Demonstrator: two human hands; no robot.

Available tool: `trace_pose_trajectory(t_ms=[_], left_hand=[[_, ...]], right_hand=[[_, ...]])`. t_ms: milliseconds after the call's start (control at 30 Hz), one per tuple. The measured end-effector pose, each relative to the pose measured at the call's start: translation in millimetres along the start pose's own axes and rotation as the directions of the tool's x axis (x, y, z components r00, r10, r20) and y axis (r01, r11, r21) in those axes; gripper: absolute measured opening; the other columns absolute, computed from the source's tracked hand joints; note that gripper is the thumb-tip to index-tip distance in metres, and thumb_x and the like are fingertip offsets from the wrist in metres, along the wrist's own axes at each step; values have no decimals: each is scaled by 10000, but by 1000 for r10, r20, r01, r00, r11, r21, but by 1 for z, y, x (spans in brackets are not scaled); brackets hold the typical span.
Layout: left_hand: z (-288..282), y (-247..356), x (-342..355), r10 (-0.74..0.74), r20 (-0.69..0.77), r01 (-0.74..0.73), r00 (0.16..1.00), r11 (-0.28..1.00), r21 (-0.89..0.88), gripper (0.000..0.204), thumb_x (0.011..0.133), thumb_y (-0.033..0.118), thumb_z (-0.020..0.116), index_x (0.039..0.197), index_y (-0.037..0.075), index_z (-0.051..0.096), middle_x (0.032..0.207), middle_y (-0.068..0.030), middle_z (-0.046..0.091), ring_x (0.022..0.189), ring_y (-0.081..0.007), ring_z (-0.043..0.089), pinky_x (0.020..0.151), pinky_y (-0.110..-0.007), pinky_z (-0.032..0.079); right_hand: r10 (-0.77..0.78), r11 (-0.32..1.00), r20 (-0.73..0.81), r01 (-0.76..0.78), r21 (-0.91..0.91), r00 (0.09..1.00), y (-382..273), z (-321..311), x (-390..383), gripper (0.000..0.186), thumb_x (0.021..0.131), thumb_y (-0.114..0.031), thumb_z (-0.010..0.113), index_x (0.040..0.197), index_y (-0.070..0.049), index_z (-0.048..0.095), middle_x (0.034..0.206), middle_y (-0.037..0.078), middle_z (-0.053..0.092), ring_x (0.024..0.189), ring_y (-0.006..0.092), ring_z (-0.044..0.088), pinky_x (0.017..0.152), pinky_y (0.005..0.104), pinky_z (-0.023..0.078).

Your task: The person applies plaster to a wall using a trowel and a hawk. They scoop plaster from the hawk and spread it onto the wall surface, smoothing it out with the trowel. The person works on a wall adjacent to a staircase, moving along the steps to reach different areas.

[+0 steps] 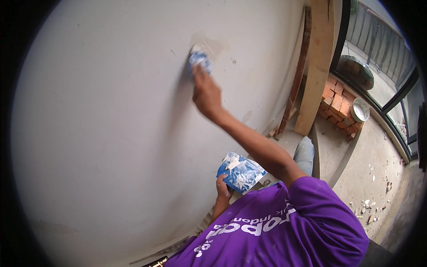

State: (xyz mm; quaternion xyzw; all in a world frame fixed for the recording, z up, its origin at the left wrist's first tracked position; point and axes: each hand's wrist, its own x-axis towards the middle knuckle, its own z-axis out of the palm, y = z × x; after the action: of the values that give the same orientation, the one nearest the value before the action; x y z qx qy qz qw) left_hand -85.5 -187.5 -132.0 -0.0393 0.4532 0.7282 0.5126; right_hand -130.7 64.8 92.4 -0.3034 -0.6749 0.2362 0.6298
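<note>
Head, R hand (207, 95) gripping scraper (198, 58), L (222, 188) board (244, 171)

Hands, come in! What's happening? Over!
Right hand: holding blue scraper at wall. Left hand: gripping blue board smeared with white paste. Nothing seen blocking the scraper.

Soft light seems to come from the window (378, 42) on the right. The wall (106, 115) gets dimmer lower down. A fuzzy shadow sits beside the blurry right hand (207, 95). Black corners; the board (318, 66) looks bent.
</note>
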Motion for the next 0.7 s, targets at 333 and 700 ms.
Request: trace_pose_trajectory(t_ms=[333, 700], left_hand=[[5, 6, -4, -1, -13, 1, 1000, 1000, -25, 593, 754, 188, 475, 1292, -60, 458, 1205, -205, 594, 1050, -348, 632, 942, -459, 511], [-17, -13, -2, -8, -115, -1, 993, 997, -80, 465, 768, 198, 525, 1182, -9, 562, 1078, -135, 655, 955, -288, 666, 857, -412, 547]], right_hand=[[-335, 932, 111, 312, 187, 936, 45, -80, 59, 506, 802, 101, 540, 1247, -130, 612, 1195, 149, 631, 1093, 346, 610, 929, 396, 506], [-584, 787, 243, 613, -62, 774, 101, -51, 125, 483, 775, 47, 672, 1168, -233, 689, 1153, 28, 681, 1038, 222, 664, 836, 341, 573]])
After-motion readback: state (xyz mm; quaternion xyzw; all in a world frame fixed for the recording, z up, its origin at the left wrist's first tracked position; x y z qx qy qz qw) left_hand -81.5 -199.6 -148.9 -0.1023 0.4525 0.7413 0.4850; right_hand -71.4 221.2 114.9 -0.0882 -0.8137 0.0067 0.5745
